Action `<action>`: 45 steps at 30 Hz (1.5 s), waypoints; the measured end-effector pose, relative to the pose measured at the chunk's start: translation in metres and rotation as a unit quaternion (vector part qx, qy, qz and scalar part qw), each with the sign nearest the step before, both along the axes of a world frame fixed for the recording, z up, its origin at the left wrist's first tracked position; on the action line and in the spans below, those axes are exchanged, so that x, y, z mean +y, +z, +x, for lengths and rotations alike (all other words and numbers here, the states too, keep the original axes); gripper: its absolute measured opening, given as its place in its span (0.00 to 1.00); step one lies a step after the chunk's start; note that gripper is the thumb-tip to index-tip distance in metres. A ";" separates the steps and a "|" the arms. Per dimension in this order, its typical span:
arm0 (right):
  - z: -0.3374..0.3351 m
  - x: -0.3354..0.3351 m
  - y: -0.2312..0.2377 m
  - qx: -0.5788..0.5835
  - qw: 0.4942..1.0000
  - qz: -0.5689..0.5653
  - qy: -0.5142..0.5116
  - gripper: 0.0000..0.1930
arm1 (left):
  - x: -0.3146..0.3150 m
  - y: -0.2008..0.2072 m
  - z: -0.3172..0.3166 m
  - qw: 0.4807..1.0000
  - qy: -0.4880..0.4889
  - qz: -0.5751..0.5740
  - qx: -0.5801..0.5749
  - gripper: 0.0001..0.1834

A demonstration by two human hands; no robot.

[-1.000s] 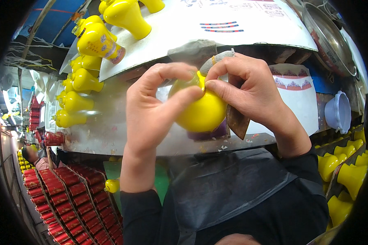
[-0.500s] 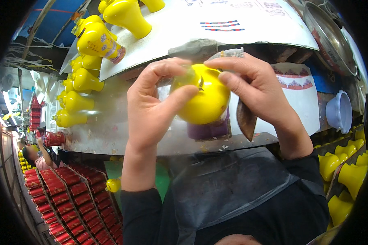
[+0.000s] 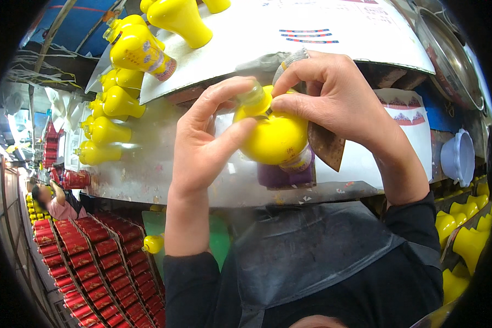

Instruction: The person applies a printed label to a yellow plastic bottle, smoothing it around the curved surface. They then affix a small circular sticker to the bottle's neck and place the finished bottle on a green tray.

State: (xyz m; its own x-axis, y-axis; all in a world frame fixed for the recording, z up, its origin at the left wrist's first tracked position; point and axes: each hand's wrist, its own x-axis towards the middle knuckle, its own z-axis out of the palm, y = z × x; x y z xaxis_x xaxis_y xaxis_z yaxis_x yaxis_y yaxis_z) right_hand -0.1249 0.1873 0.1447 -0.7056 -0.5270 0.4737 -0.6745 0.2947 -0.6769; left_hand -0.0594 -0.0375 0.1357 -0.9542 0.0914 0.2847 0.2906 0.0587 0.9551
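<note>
A glossy yellow bottle with a clear glass mouth tilts between my hands, its patterned lower end by a purple block. My left hand is closed round its neck, thumb on the shoulder and fingers by the mouth. My right hand pinches thumb and forefinger against the neck, at a small dark strip partly hidden by the fingers. Also in the right hand is a tool with a brown pointed blade and a pale wrapped handle; its middle is hidden by the hand.
Several yellow bottles lie along the left; a decorated one rests farther back. Narrow dark strips lie on the white board. Right are printed sheets, a pale blue basin and a metal pan. A person works at far left.
My right thumb and forefinger have moved left along the shoulder to the neck. The brown blade has swung, its tip now farther right. The whole scene has shifted slightly right.
</note>
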 end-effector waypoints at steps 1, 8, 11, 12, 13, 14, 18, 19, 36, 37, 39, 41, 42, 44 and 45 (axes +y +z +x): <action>-0.001 -0.002 0.000 -0.008 1.000 0.004 0.003 0.08 | -0.003 -0.001 0.000 1.000 0.002 -0.021 -0.006 0.19; -0.003 -0.007 0.003 -0.062 0.997 0.041 -0.012 0.11 | -0.003 -0.003 -0.001 0.999 0.032 -0.018 -0.022 0.20; -0.002 -0.008 0.001 -0.026 0.999 0.020 -0.007 0.11 | 0.001 0.000 -0.001 0.999 0.036 -0.014 -0.028 0.18; -0.002 -0.008 0.000 -0.032 0.999 0.013 -0.004 0.11 | 0.002 0.000 -0.001 0.999 0.043 -0.014 -0.031 0.18; -0.001 -0.008 -0.002 -0.037 0.999 0.006 -0.002 0.11 | 0.004 0.001 0.000 0.998 0.050 -0.014 -0.033 0.18; -0.001 -0.008 -0.003 -0.042 0.999 -0.002 0.001 0.10 | 0.006 0.001 0.000 0.998 0.058 -0.013 -0.034 0.18; 0.001 -0.007 -0.008 -0.096 0.995 -0.039 0.010 0.10 | 0.014 0.003 0.001 0.995 0.087 -0.029 -0.033 0.18; 0.001 -0.007 -0.009 -0.092 0.995 -0.041 0.008 0.10 | 0.017 0.003 0.001 0.995 0.095 -0.028 -0.031 0.17; 0.000 -0.009 -0.014 -0.068 0.997 -0.048 0.005 0.10 | 0.018 -0.010 0.006 0.997 0.048 0.058 -0.009 0.22; 0.000 -0.009 -0.014 -0.071 0.996 -0.049 0.006 0.10 | 0.017 -0.010 0.006 0.997 0.048 0.056 -0.003 0.22; 0.000 -0.009 -0.014 -0.081 0.995 -0.050 0.009 0.10 | 0.017 -0.010 0.006 0.997 0.055 0.051 0.002 0.21; -0.001 -0.010 -0.014 -0.094 0.994 -0.049 0.010 0.10 | 0.020 -0.008 0.005 0.997 0.068 0.047 0.001 0.20; 0.000 -0.010 -0.014 -0.095 0.994 -0.050 0.009 0.10 | 0.022 -0.007 0.006 0.995 0.085 0.055 -0.006 0.19; -0.001 -0.011 -0.013 -0.100 0.994 -0.050 0.007 0.10 | 0.030 -0.006 0.007 0.991 0.115 0.071 -0.015 0.19; 0.000 -0.011 -0.013 -0.099 0.994 -0.052 0.007 0.10 | 0.032 -0.005 0.006 0.989 0.129 0.067 -0.024 0.18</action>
